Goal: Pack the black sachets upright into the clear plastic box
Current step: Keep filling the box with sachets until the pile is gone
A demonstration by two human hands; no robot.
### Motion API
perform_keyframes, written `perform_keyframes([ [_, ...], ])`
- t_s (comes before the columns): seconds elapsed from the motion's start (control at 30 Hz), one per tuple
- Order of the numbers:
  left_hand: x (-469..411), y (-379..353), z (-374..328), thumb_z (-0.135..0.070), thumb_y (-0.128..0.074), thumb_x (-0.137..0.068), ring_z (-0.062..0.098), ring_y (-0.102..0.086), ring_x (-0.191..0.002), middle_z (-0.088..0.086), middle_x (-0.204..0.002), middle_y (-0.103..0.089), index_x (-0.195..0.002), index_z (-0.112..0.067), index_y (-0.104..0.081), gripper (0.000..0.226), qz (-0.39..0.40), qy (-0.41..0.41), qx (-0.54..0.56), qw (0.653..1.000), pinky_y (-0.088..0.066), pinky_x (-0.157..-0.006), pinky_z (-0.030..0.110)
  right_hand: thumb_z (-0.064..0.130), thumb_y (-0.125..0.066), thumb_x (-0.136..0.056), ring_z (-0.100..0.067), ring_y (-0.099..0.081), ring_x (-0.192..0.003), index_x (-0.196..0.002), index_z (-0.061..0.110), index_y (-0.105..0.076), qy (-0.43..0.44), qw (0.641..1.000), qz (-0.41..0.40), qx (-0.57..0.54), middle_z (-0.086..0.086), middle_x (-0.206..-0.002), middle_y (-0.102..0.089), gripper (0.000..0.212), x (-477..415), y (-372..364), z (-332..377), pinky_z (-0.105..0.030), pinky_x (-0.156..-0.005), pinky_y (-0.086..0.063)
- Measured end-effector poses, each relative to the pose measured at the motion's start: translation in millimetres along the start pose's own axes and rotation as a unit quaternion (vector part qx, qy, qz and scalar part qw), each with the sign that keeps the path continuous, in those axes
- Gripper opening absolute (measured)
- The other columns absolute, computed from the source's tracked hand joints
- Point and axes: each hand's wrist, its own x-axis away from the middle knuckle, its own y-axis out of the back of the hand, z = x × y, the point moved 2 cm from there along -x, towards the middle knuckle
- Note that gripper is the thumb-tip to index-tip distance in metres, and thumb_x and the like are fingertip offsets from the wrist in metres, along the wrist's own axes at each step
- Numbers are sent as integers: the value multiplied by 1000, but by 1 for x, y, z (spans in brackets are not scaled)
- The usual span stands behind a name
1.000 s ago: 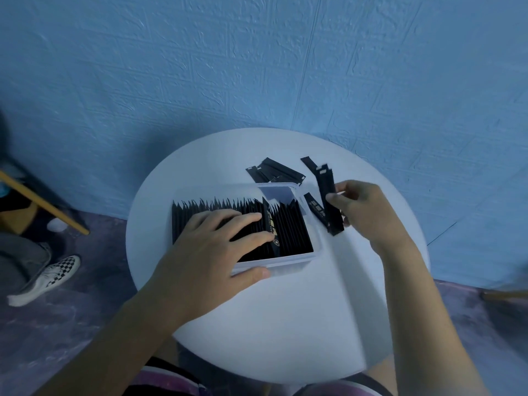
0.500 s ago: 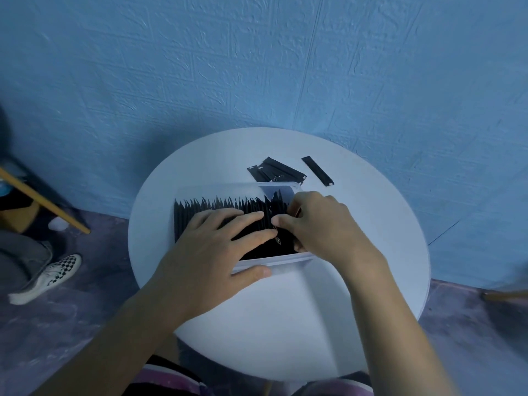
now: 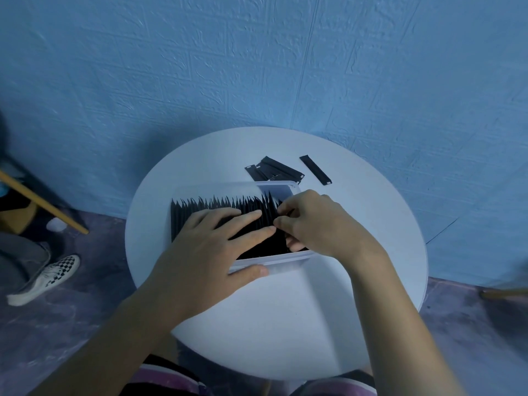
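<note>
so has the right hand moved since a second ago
Yes. The right hand went left, from right of the clear box to over its right end, fingers in the sachets beside the left hand.

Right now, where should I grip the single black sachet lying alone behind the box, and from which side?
Pinch the lone sachet across its two long edges near the middle, coming from above: it lies flat on the table, a thin strip, apart from the pile.

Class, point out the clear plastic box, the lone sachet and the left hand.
clear plastic box (image 3: pixel 285 262): head view, near wall.
lone sachet (image 3: pixel 315 170): head view, its middle.
left hand (image 3: pixel 205 250): head view, back of hand.
</note>
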Motion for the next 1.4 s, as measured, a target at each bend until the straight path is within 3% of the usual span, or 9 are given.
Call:
perform_keyframes([
  [0.1,0,0,0,-69,-39,-93,19,-49,-130,-12,-149,-50,-143,-41,-51,58,1,1,-2,1000,-37,-107,43,23,-58,-98,-9,-71,-57,-91,17,-69,3,1000,5,-22,-1,-73,-75,14,1,1,0,-17,-64,-54],
  [0.27,-1,0,0,-68,-39,-93,20,-50,-129,-11,-148,-51,-140,-43,-53,55,6,-3,2,1000,-38,-105,44,21,-58,-98,-9,-72,-59,-89,16,-71,1,1000,18,-26,-1,-74,-75,17,1,-1,-4,-17,-64,-56],
  [0.53,-4,-1,-1,-68,-44,-90,19,-47,-131,-12,-148,-50,-136,-42,-56,55,6,-9,20,1000,-38,-106,46,15,-60,-96,-9,-71,-59,-94,18,-70,-1,998,4,-62,-1,-75,-72,10,2,-4,-6,-7,-52,-47],
  [0.63,-5,-3,-5,-66,-46,-90,17,-48,-132,-14,-148,-50,-137,-38,-55,55,7,-20,29,999,-38,-107,44,10,-53,-98,-7,-71,-62,-90,19,-69,6,997,23,-77,0,-75,-72,20,2,-1,-9,-9,-60,-50],
  [0.77,-5,0,-7,-65,-43,-92,18,-49,-129,-13,-145,-52,-141,-42,-52,54,6,-23,23,999,-40,-106,45,5,-48,-98,-10,-73,-67,-98,17,-72,16,995,34,-94,-3,-79,-74,26,0,-2,-14,-23,-75,-61],
  [1.0,-11,-1,-10,-68,-42,-91,19,-43,-131,-14,-154,-38,-133,-44,-53,50,42,-19,19,999,-33,-109,43,5,-41,-101,-11,-75,-74,-109,18,-70,30,993,46,-104,-2,-85,-74,32,-1,-2,-15,-27,-81,-61],
  [1.13,-10,-3,-11,-67,-38,-94,19,-43,-131,-17,-155,-39,-132,-41,-53,48,43,-24,11,999,-34,-108,44,7,-44,-102,-13,-75,-77,-98,21,-71,35,989,46,-139,-2,-85,-75,30,-1,-1,-19,-31,-83,-61],
  [1.3,-10,-2,-12,-65,-40,-95,21,-46,-130,-15,-151,-44,-129,-40,-54,45,39,-20,7,999,-38,-106,47,9,-48,-102,-14,-74,-74,-99,19,-72,46,982,26,-180,-3,-85,-75,26,0,3,-25,-28,-73,-61],
  [1.4,-10,0,-12,-65,-40,-95,20,-46,-130,-15,-151,-44,-127,-40,-56,44,37,-20,11,999,-37,-107,46,6,-51,-99,-15,-68,-62,-94,13,-72,31,961,-86,-262,-8,-79,-73,22,-5,16,-34,-23,-56,-53],
])
